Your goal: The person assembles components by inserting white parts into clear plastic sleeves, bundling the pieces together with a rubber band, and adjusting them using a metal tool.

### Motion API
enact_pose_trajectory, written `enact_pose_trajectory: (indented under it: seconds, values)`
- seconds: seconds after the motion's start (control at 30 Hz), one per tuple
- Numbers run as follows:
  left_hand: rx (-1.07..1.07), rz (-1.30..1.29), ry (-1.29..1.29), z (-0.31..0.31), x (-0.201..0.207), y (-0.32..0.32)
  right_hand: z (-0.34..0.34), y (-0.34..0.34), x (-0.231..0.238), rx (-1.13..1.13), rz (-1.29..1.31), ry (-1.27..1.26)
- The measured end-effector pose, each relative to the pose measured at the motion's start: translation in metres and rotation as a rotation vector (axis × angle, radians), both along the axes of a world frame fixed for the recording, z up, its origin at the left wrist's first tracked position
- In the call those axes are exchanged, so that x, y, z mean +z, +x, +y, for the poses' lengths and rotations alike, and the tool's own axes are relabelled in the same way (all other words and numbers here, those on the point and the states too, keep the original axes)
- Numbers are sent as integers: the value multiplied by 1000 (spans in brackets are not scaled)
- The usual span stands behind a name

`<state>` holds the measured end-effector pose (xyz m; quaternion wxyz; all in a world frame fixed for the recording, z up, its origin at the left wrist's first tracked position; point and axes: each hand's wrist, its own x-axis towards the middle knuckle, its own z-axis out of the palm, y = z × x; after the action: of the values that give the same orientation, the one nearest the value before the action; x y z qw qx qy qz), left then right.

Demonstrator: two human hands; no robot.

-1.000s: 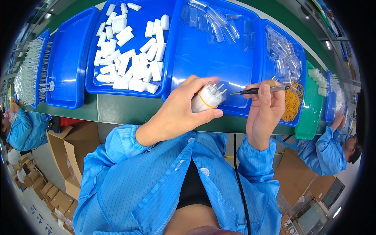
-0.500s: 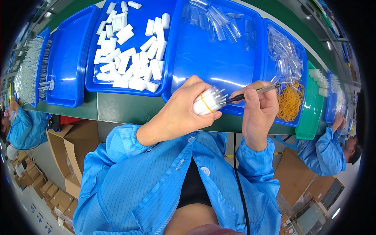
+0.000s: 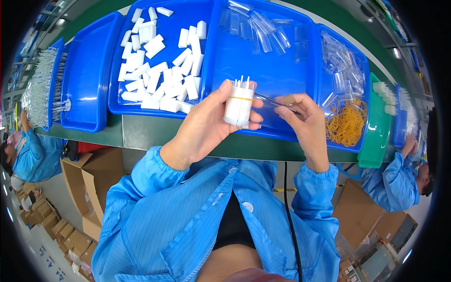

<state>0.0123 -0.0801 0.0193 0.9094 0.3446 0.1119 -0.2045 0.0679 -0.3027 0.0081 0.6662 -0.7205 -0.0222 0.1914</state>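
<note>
Upright in my left hand (image 3: pixel 202 124) stands a bundle of white blocks (image 3: pixel 238 112), with a yellow rubber band (image 3: pixel 241 98) round it. Clear plastic shows at its top rim, and several thin white pins (image 3: pixel 243 82) stick up there. My thumb lies at the near side and fingertips show behind it. To the right, my right hand (image 3: pixel 305 122) pinches slim dark tweezers (image 3: pixel 272 101), blurred, whose tip points left at the bundle. Behind both hands lies a blue tray (image 3: pixel 263 70) with clear plastic sleeves (image 3: pixel 268 30) at its far end.
Loose white blocks (image 3: pixel 164 84) fill a blue tray to the left. At right, another tray holds clear pieces (image 3: pixel 343 61) and yellow rubber bands (image 3: pixel 347 122), beside a green tray (image 3: pixel 371 145). Co-workers in blue sit at both sides. A cardboard box (image 3: pixel 94 178) stands below the table.
The bundle has turned from lying tilted to upright in my left hand. My right hand has drawn the tweezers away from its pins and turned them.
</note>
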Motion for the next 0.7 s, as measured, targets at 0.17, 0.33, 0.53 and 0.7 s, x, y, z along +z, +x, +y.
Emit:
enact_pose_trajectory:
  seconds: [0.17, 0.33, 0.53, 0.7]
  values:
    - [41, 49, -54, -2, 0, 5, -5, -5, 12, 233, -818, -795]
    - [62, -23, -25, -12, 3, 0, 24, -20, 35, 244, -871, -379]
    - [-53, -89, -20, -11, 1, -9, 20, -17, 25, 227, -842, -322]
    - [-32, -653, 612, 6, -3, -14, 10, -18, 25, 296, -755, -189]
